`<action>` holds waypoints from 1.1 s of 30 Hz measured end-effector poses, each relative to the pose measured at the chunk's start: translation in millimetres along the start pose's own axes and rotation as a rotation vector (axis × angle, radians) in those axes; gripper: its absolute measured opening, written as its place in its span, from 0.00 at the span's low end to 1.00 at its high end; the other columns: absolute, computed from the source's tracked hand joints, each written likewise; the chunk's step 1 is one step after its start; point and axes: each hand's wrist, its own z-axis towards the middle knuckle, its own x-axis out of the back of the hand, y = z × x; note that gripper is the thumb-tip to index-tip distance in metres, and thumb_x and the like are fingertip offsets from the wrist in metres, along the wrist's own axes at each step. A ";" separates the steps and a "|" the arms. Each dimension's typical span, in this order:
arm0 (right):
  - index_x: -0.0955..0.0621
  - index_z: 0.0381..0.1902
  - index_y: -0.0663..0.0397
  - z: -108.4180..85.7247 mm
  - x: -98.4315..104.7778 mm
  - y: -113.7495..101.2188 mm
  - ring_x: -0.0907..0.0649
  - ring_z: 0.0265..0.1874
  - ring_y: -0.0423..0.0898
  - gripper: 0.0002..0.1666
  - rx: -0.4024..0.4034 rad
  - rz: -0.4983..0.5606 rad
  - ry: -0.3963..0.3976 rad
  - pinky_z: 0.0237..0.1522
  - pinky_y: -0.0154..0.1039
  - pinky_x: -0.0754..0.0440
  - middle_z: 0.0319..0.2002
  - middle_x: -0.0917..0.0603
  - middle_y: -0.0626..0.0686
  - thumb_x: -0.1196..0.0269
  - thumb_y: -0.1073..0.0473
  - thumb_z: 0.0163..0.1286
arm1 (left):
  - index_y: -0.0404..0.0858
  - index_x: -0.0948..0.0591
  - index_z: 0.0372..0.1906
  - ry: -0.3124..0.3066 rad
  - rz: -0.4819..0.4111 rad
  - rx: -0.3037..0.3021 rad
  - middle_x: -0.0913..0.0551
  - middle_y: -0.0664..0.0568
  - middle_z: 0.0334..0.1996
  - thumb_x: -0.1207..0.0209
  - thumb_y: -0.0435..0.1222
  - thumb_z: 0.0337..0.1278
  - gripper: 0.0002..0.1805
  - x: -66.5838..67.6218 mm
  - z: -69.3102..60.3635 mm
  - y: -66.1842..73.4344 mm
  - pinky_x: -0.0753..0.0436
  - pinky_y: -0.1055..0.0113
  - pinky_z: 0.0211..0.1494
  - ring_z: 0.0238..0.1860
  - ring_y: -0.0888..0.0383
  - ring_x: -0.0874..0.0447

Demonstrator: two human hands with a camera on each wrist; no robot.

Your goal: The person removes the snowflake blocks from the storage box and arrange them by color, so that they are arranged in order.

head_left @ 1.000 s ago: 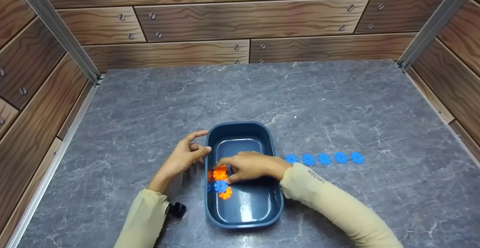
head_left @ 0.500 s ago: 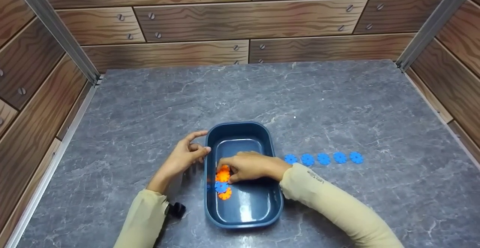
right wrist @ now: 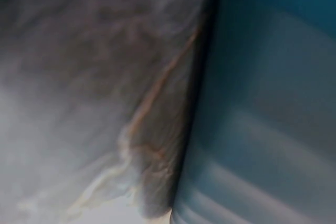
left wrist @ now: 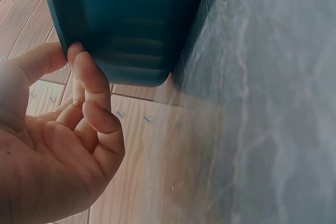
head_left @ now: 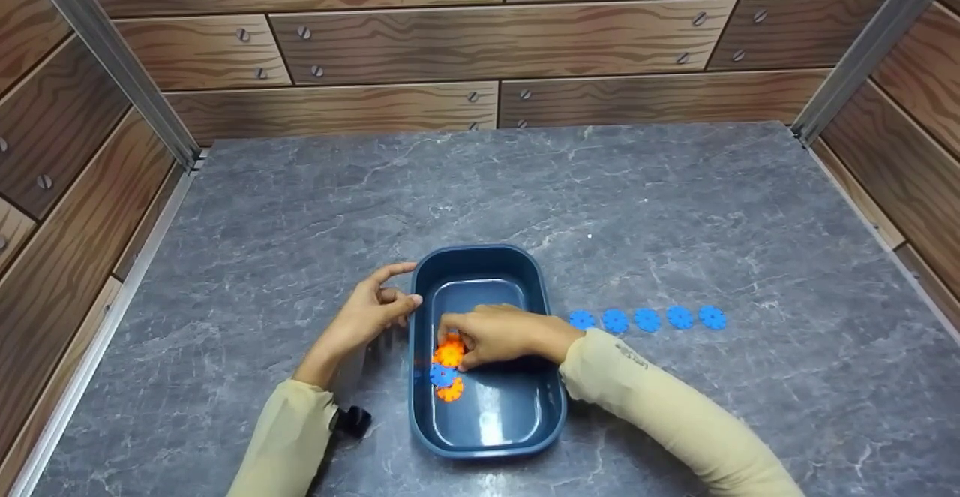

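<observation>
A deep dark-blue plastic tub (head_left: 491, 452) stands on the table. My left hand (head_left: 365, 315) holds its left side, thumb over the rim and index fingertip against it; the left wrist view shows the other fingers (left wrist: 102, 116) curled beside the outer wall. My right hand (head_left: 499, 335) reaches inside, thumb and index finger pinching an orange flower-shaped disc (head_left: 450, 354). Its other fingers are hidden. Touching that disc is a blue flower-shaped disc (head_left: 442, 376), which partly covers another orange disc (head_left: 450, 390). The right wrist view has only the tub's outer wall (right wrist: 262, 129) and blurred table.
A row of several blue flower-shaped discs (head_left: 647, 320) lies right of the tub, close to the right forearm. A black object (head_left: 354, 422) is by the left sleeve. Wood-patterned panels (head_left: 495, 39) bound the grey marbled table (head_left: 300, 204) at back and sides.
The right index finger has curled inward toward the thumb, and the upper orange disc has shifted slightly right with it. The left hand and tub stay put.
</observation>
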 end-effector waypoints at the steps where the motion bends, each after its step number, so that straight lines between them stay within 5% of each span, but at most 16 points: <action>1: 0.23 0.48 0.42 -0.2 -0.1 0.1 0.27 0.22 0.35 0.20 -0.002 0.003 0.001 0.26 0.31 0.31 0.24 0.25 0.40 0.30 0.52 0.59 | 0.36 0.35 0.69 0.000 0.000 0.000 0.21 0.57 0.22 0.41 0.34 0.63 0.30 -0.3 0.0 -0.1 0.28 0.69 0.30 0.25 0.57 0.24; 14: 0.24 0.50 0.43 -13.8 15.6 -1.7 0.29 0.18 0.35 0.20 -0.006 -0.024 0.032 0.22 0.30 0.33 0.21 0.27 0.41 0.32 0.50 0.62 | 0.36 0.35 0.69 0.010 0.007 -0.001 0.21 0.57 0.22 0.41 0.34 0.63 0.30 0.3 -1.2 -1.7 0.29 0.69 0.28 0.24 0.58 0.25; 33: 0.24 0.51 0.45 -66.0 50.5 8.1 0.35 0.18 0.36 0.20 -0.031 0.020 0.146 0.24 0.30 0.35 0.19 0.32 0.42 0.32 0.55 0.62 | 0.35 0.35 0.68 0.010 0.010 -0.028 0.22 0.56 0.21 0.41 0.34 0.62 0.30 0.8 0.1 -2.0 0.33 0.71 0.25 0.23 0.58 0.26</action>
